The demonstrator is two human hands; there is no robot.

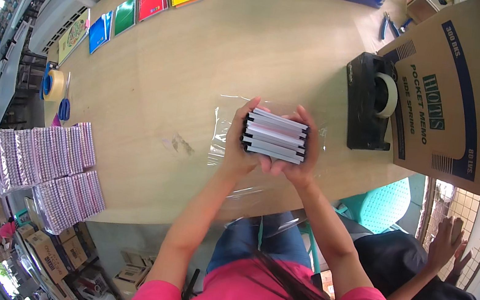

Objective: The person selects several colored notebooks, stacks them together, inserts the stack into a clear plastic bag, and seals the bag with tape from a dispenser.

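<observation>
A block of small coil-bound memo pads (276, 135) sits squarely between the left hand (238, 145) and the right hand (310, 155), equally near both, each grasping one end with fingers curled round it; the pads' long edges run left to right, above crinkled, glossy clear plastic film (219, 141) on the smooth, pale wood-look counter (153, 106). Their page edges form flat whitish bands with dark, seemingly coiled bindings at the ends, while a boxy black tape dispenser (359, 99) stands to the right.
</observation>
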